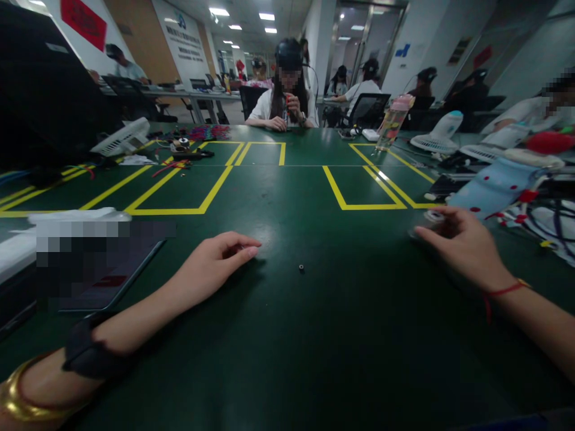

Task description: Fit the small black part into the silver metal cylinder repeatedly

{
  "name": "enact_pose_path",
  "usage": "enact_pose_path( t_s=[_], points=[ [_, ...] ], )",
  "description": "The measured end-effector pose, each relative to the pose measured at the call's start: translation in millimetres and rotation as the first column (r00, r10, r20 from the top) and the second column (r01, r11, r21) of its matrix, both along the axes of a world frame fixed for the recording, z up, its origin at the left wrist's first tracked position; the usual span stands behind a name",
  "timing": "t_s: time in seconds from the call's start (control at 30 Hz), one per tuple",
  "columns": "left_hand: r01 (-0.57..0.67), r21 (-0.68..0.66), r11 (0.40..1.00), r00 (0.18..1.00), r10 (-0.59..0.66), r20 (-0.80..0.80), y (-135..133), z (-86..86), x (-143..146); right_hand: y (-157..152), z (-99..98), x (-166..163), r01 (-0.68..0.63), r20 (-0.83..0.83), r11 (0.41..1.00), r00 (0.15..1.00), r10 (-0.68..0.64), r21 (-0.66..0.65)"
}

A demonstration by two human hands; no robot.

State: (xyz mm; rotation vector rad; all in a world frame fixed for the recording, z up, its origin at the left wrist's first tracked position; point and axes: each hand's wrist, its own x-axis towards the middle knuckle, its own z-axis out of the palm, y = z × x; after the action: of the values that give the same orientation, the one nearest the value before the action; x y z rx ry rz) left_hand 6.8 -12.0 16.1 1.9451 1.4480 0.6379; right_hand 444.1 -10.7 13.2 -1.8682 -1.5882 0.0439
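Observation:
My left hand (220,260) rests over the green table, left of the middle, with thumb and index fingertips drawn together. Whatever may lie between those tips is too small to make out. A tiny dark round piece with a light centre (301,268) sits on the table to the right of that hand, touching neither hand. Over at the right, my right hand (469,248) is curled with thumb and fingers around a small clear object with a round whitish top (433,216). Blur and the fingers hide part of it.
A dark tablet-like panel (135,275) lies beside my left forearm. At right are a blue polka-dotted thing (485,185), cables (557,227) and white fans (438,134). A bottle (394,123) stands farther back. Across the table (287,359) sits a person (287,90).

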Motion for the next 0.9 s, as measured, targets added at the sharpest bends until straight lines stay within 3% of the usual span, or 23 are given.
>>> enact_pose_path(
  t_s=[0.13,0.2,0.27,0.33,0.37,0.43,0.53,0.6,0.67,0.73,0.83,0.9],
  points=[
    [-0.021,-0.039,0.999,0.998,0.024,0.056,1,-4.3,-4,-4,-3.4,46,0.141,0.101,0.988,0.986,-0.135,-0.055],
    [-0.022,-0.031,0.999,0.998,0.023,0.062,1,-5.9,-1,-7,-1.5,41,0.151,0.21,0.987,0.965,-0.161,0.061],
    [-0.021,-0.019,1.0,0.998,0.022,0.053,2,-7.0,1,-9,3.1,16,0.045,0.356,0.973,0.926,-0.125,0.225],
    [-0.024,-0.01,1.0,0.999,0.025,0.042,1,-7.7,2,-12,7.3,-26,-0.2,0.444,0.954,0.892,0.084,0.222],
    [-0.025,-0.005,1.0,0.999,0.025,0.032,1,-8.0,2,-13,8.0,-51,-0.346,0.433,0.925,0.866,0.25,0.159],
    [-0.018,0.015,1.0,1.0,0.018,0.003,-1,-8.2,2,-13,5.3,-103,-0.585,0.292,0.808,0.763,0.576,-0.067],
    [0.003,0.053,0.999,0.999,-0.002,-0.032,-3,-8.1,2,-12,-3.2,-163,-0.741,0.149,0.644,0.627,0.765,-0.189],
    [0.009,0.065,0.998,1.0,-0.007,-0.029,-4,-8.1,2,-8,-3.3,-179,-0.777,0.113,0.6,0.59,0.8,-0.19],
    [0.005,0.064,0.998,1.0,-0.004,-0.019,-4,-8.2,2,-5,5.5,-171,-0.767,0.091,0.628,0.622,0.778,-0.133],
    [0.009,0.062,0.998,1.0,-0.008,-0.019,-4,-8.5,2,-1,21.2,-141,-0.687,0.116,0.726,0.718,0.686,-0.034],
    [0.04,0.078,0.996,0.999,-0.038,-0.02,-4,-8.9,3,3,43.9,-69,-0.378,0.227,0.921,0.908,0.351,0.092],
    [0.055,0.083,0.995,0.998,-0.054,-0.017,-4,-9.3,3,5,50.9,-18,-0.104,0.328,0.992,0.942,0.074,0.074]
  ],
)
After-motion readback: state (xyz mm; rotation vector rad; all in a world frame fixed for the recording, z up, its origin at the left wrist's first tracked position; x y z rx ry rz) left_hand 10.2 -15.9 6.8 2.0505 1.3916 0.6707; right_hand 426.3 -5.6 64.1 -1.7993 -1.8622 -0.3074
